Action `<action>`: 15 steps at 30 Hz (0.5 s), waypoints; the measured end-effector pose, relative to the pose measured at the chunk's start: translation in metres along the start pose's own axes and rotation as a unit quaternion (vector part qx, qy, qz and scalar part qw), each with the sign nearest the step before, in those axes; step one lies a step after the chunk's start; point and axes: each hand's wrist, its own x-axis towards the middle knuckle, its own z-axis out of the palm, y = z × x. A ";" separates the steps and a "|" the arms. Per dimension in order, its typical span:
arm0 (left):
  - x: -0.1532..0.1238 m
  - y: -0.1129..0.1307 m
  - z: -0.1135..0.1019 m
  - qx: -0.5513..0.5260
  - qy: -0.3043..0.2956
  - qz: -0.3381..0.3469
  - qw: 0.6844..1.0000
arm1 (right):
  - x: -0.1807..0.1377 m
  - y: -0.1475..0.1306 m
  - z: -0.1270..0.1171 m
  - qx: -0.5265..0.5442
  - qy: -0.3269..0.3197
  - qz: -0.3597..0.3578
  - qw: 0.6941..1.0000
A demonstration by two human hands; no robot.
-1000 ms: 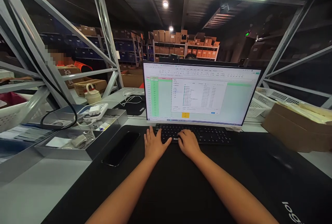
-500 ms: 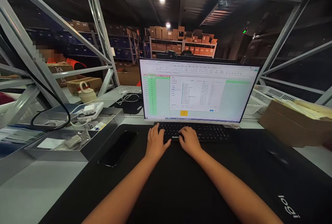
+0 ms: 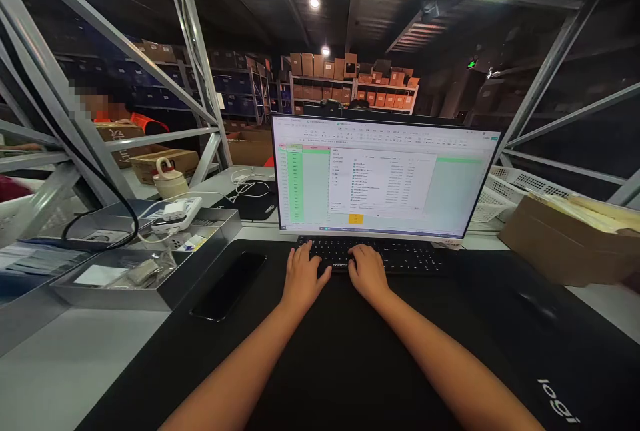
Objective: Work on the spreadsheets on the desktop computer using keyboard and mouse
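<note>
Both my hands rest on a black keyboard (image 3: pixel 400 258) in front of a wide monitor (image 3: pixel 385 178) that shows a spreadsheet with a file window on it. My left hand (image 3: pixel 301 276) lies on the keyboard's left end, fingers spread over the keys. My right hand (image 3: pixel 367 272) sits beside it near the middle keys, fingers stretched forward. Neither hand holds anything. Keyboard and forearms lie on a large black desk mat (image 3: pixel 350 351).
A black phone (image 3: pixel 229 286) lies on the mat to the left. Grey trays (image 3: pixel 165 271) with small parts and a white charger stand further left. A black mouse (image 3: pixel 537 301) and a cardboard box (image 3: pixel 570 238) are at the right. A person sits behind the metal frame at far left.
My hands have stayed on the keyboard with small finger shifts. The blue button in the file window is no longer visible. The view moved slightly.
</note>
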 end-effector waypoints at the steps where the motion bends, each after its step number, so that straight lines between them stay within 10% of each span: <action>1: 0.000 0.000 0.000 0.000 0.003 0.004 1.000 | 0.001 0.001 0.000 -0.001 0.003 0.008 1.000; 15: 0.002 -0.002 0.003 0.014 -0.021 0.013 1.000 | 0.002 -0.001 0.000 -0.041 0.003 0.005 0.999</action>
